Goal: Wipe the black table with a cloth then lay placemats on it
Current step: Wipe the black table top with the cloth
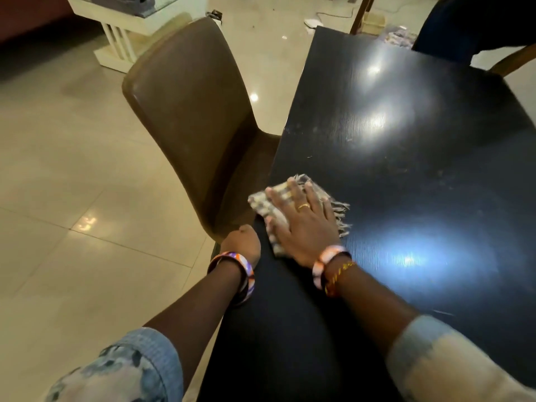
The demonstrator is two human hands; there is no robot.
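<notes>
Two hands were at the near-left edge of the table (406, 146). R hand (304, 224) lay flat on the cloth (277, 204), fingers straight and spread, pressing it to the top rather than gripping it. Cloth sat right at the left edge, one corner poking out over it, fringe trailing toward the table's middle. L hand (242, 240) was at the rim just beside the cloth, fingers curled under; couldn't tell whether it gripped the edge or was just clenched, knuckles hid that.

Wiping looked to be in hand, w/ pale specks and streaks showing further up the top, so most of the surface prob. not done yet. No placemats clearly in view; a patterned thing at the far edge near a dark chair (475, 27) was too blurred to name.

Risks from here:
- Cloth slides off the edge. Flat palm only, no pinch, and it's already overhanging, so a stroke leftward could drop it to the floor (72, 169).
- Crumbs get pushed off onto the brown chair (185, 111) tucked against that side, or onto the floor, unless L hand catches them.
- Fringe drags behind and leaves lint or re-smears.
- Glare patches hide dirt, so spots could get missed before mats go down.
</notes>
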